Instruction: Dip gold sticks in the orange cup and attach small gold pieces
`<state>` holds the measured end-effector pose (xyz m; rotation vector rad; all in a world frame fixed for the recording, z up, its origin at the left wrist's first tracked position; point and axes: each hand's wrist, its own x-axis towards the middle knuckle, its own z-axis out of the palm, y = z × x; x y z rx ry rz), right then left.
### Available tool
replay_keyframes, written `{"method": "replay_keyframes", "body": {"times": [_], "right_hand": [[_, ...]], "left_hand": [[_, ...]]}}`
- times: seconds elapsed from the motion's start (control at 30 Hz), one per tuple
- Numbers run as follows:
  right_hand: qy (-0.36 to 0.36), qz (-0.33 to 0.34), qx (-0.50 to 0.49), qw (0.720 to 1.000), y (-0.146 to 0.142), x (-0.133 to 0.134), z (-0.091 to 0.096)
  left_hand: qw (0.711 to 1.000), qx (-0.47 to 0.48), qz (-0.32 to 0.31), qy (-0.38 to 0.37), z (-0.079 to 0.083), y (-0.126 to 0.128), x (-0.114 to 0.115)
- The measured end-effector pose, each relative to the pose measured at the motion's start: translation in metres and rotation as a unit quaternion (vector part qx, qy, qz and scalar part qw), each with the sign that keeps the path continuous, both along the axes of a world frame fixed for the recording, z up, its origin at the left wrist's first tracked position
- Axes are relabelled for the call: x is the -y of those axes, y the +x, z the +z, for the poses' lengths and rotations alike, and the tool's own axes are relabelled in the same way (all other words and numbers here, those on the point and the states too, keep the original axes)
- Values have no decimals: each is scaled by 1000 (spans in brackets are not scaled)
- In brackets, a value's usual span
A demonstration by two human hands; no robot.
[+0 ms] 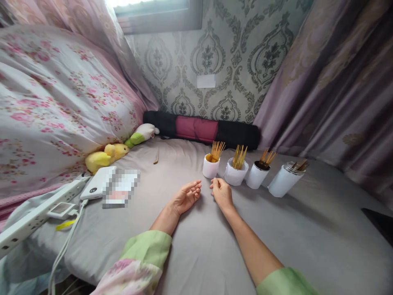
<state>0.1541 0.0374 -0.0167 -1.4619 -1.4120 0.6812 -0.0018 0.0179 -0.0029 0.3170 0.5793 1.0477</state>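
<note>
My left hand (188, 196) rests just over the grey sheet with its palm turned inward. Its fingers are apart and slightly bent, and nothing lies in them. Facing it, my right hand (221, 192) has curled fingers with the tips drawn together; whatever may be between them is hidden. Closest to both hands is a white-wrapped cup (211, 169) of thin yellow sticks (218, 150). To its right stand a wide white-wrapped jar (236, 175) with thicker yellow sticks, a white cup (258, 176) with orange-brown sticks, and a leaning white-wrapped glass jar (283, 182) with dark brown sticks.
A small thin stick (156, 156) lies apart on the sheet. At left are plush toys (106, 157), a white power bank (97, 183), a partly blurred packet (121, 189), and a power strip (39, 213) with cables. Along the wall lies a rolled black-and-maroon bundle (196, 129).
</note>
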Motion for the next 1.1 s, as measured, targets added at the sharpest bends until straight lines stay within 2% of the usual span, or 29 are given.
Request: {"method": "replay_keyframes", "body": {"times": [0.5, 0.87, 1.1], "right_hand": [[-10, 34, 62, 997, 0, 2, -7], [-10, 38, 74, 997, 0, 2, -8], [-5, 34, 82, 996, 0, 2, -9]], "left_hand": [[1000, 7, 6, 3, -4, 0, -5], [995, -74, 23, -61, 4, 4, -12], [986, -132, 38, -94, 10, -5, -25]]}}
